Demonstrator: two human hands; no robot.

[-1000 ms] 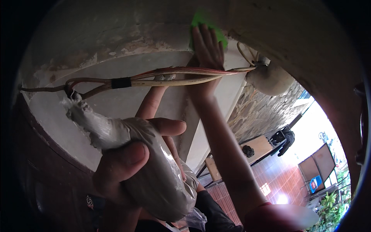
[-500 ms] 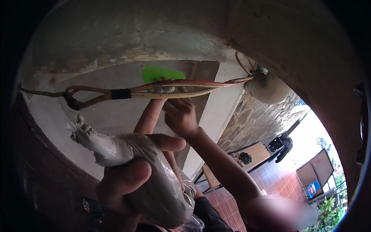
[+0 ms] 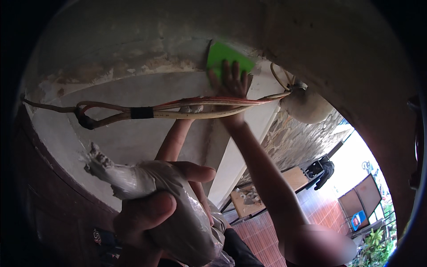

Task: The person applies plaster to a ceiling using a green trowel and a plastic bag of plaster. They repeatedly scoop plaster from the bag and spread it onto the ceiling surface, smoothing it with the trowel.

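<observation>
My left hand (image 3: 144,207) is closed around a plump plastic bag of pale grey paste (image 3: 182,218), its torn, smeared spout pointing upper-left. Above it, bundled cables (image 3: 142,112) with dark tape run across a patched plaster surface (image 3: 120,93). A co-worker's hand (image 3: 231,80) presses a green flat spreader (image 3: 224,55) against the plaster just above the cables. The co-worker's other arm (image 3: 173,140) rises behind my bag toward a grey lump at the cables, its hand partly hidden. My right hand is out of view.
A rounded pale fixture (image 3: 307,104) hangs where the cables gather at right. Beyond are a stone wall (image 3: 287,140), a wooden bench (image 3: 244,204) with small items, a red tiled floor (image 3: 322,209), folded boards (image 3: 360,200), plants and a bright opening. A dark frame edges the left.
The co-worker's spreader dropped to near the cables, then rose again to the plaster edge. The bag in my left hand and the cables appear slightly lower in the view.
</observation>
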